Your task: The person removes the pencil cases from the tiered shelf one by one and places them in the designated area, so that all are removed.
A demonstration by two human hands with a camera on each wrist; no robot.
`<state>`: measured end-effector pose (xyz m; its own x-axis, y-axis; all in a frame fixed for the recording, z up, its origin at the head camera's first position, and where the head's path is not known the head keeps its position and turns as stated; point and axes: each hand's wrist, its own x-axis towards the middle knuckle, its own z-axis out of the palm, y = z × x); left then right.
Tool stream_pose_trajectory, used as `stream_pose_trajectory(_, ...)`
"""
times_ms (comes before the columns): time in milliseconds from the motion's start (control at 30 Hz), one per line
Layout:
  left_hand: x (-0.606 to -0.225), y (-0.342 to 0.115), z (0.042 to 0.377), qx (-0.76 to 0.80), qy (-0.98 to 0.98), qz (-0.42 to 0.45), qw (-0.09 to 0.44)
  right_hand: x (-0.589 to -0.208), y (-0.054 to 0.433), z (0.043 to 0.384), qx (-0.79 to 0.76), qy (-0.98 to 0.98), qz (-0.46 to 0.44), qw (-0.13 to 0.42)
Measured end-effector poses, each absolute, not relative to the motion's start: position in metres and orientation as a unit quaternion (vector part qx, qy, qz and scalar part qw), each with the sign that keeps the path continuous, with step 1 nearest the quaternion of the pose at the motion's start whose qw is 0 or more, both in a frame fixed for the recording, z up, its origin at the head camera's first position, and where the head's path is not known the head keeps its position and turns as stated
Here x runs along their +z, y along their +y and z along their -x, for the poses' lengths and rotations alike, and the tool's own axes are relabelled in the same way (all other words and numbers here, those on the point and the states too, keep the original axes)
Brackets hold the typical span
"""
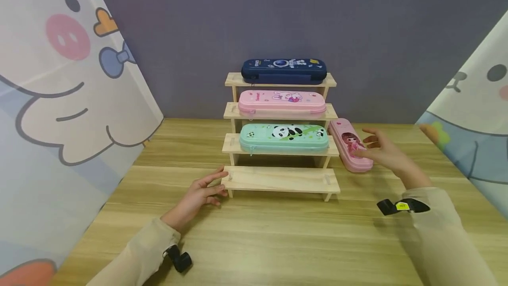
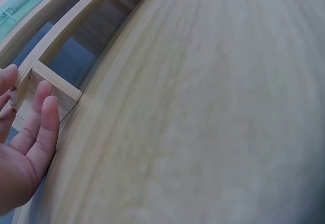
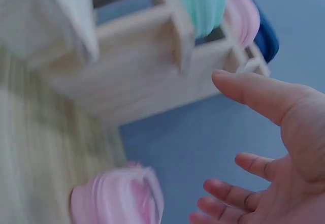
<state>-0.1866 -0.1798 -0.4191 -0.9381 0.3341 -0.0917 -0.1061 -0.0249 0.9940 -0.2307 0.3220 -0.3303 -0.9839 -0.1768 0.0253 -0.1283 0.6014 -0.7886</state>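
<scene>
A wooden tiered stand (image 1: 279,179) holds a navy pencil case (image 1: 284,71) on its top step, a pink bunny pencil case (image 1: 282,102) below it, and a mint panda pencil case (image 1: 284,137) on the third. The lowest step is bare. At that step's left end, my left hand (image 1: 201,192) has its relaxed fingers against the wood; the left wrist view shows the fingers (image 2: 45,115) beside the end leg. A pink pencil case with a girl picture (image 1: 351,144) lies slanted on the table, right of the stand. Over its right side hovers my right hand (image 1: 382,152), thumb and fingers spread, holding nothing.
The wood-grain table (image 1: 262,237) meets a dark grey wall (image 1: 293,16) behind the stand. Panels with cartoon figures rise at both sides, the left panel (image 1: 79,78) and the right panel (image 1: 476,114). Each sleeve carries a black wrist camera.
</scene>
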Motion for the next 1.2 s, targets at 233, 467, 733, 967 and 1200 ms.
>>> stream_pose_trajectory(233, -0.418, -0.183, 0.184, 0.711, 0.681, -0.084, 0.156, -0.323, 0.289, 0.224, -0.468, 0.872, 0.142, -0.03)
stream_pose_trajectory(467, -0.419, -0.181, 0.186, 0.71, 0.682, -0.077, 0.156, -0.326, 0.262, 0.225, -0.509, 0.832, 0.192, -0.105)
stream_pose_trajectory(733, -0.422, -0.18, 0.185, 0.711, 0.681, -0.081, 0.155, -0.332, 0.24, 0.23, -0.618, 0.733, 0.26, -0.114)
stream_pose_trajectory(967, -0.42, -0.18, 0.186, 0.712, 0.68, -0.087, 0.153, -0.335, 0.234, 0.235, -0.581, 0.775, 0.225, -0.106)
stream_pose_trajectory(1200, -0.419, -0.18, 0.187, 0.712, 0.679, -0.09, 0.154, -0.333, 0.232, 0.232, -0.578, 0.786, 0.213, -0.055)
